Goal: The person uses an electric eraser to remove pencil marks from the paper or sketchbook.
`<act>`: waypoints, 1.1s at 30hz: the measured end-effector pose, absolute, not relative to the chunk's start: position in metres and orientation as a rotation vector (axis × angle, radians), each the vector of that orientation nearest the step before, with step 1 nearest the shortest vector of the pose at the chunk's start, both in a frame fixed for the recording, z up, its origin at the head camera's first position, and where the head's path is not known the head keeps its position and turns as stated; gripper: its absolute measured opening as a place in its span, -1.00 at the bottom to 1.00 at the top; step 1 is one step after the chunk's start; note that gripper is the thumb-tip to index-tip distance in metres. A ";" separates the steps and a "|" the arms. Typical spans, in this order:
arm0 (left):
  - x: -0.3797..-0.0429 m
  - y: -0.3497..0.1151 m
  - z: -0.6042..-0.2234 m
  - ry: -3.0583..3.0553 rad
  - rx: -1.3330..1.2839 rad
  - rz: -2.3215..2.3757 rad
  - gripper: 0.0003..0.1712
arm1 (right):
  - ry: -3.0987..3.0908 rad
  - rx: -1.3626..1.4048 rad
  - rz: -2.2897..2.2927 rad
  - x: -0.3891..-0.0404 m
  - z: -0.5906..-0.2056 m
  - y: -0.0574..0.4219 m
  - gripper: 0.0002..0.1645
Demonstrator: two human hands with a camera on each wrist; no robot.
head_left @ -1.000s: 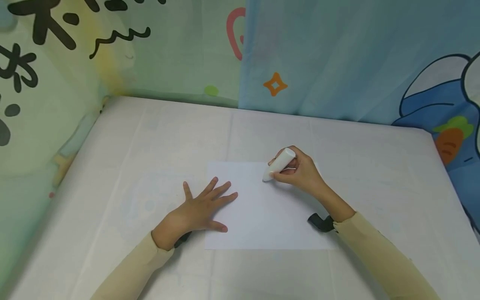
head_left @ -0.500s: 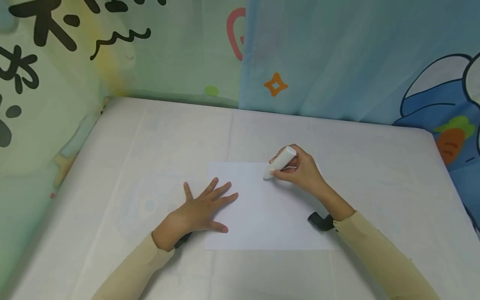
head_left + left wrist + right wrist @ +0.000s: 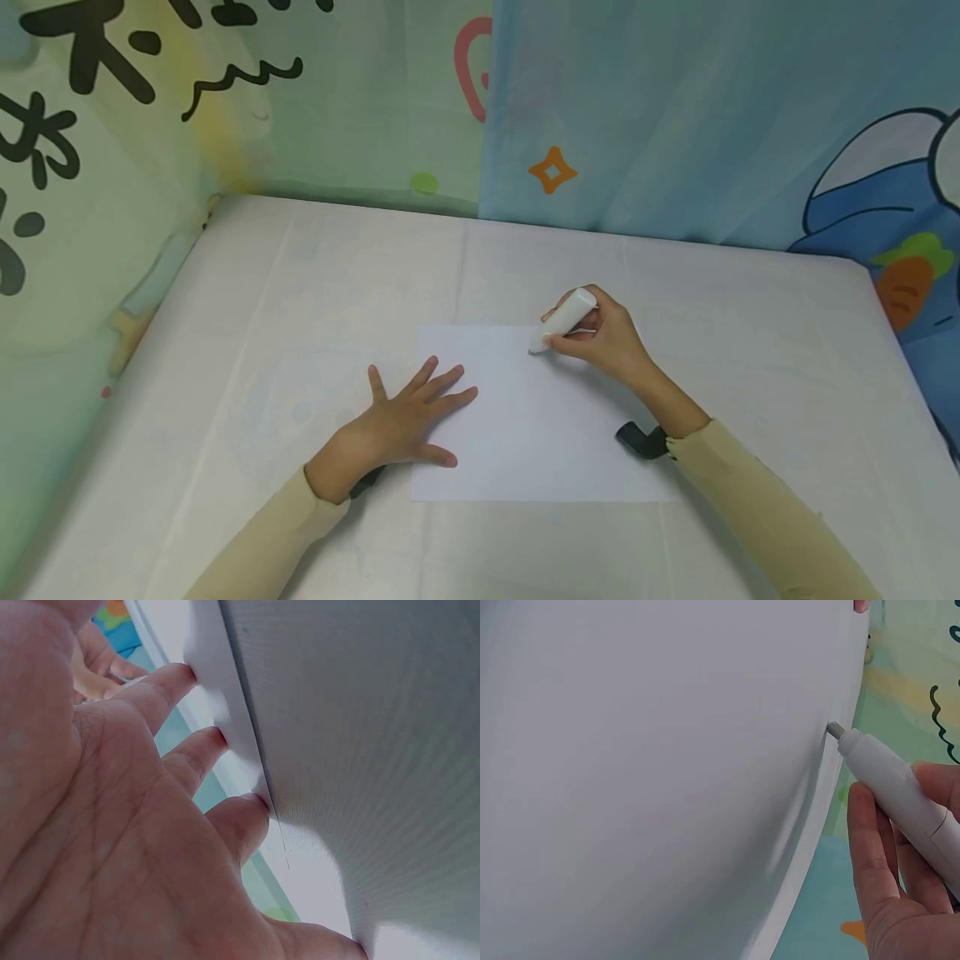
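A sheet of white paper [image 3: 525, 442] lies on the table in the head view. The left hand [image 3: 401, 425] rests across its left side, fingers spread wide; in the left wrist view its fingertips [image 3: 217, 737] press down near the paper's edge. Between thumb and fingers, the right hand [image 3: 615, 346] pinches a thick white pen-shaped tool [image 3: 564, 320]. This tool leans to the right, its tip low at the far part of the sheet. In the right wrist view the tool [image 3: 896, 787] shows a narrow grey metal tip at the white surface.
A white cloth [image 3: 360, 275] covers the table. Behind it hang printed curtains, pale green [image 3: 360, 125] and blue [image 3: 675, 125]. A black wrist-camera mount [image 3: 641, 442] juts from the right wrist above the paper's right side.
The right hand has slid the tool's tip a short way toward the paper's far edge. The left hand keeps its place and spread.
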State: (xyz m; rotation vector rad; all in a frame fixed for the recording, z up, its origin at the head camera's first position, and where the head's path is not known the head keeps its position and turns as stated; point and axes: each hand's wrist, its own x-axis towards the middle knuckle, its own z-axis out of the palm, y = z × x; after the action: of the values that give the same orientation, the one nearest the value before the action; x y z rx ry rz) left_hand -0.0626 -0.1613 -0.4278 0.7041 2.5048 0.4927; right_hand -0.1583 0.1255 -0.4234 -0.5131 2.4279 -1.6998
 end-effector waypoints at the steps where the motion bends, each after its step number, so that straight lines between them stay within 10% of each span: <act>1: -0.063 -0.161 -0.428 2.505 0.704 0.494 -0.02 | 2.429 -0.513 -1.698 -0.158 -0.423 0.125 -0.46; 33: -0.063 -0.161 -0.430 2.515 0.714 0.475 -0.01 | 2.434 -0.508 -1.648 -0.155 -0.422 0.125 -0.46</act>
State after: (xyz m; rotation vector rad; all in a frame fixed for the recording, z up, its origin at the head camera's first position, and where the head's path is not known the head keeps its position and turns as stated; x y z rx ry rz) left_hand -0.0627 -0.1613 -0.4301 0.7136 2.5150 0.4753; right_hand -0.1547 0.1250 -0.4224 -0.5085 2.4339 -1.6480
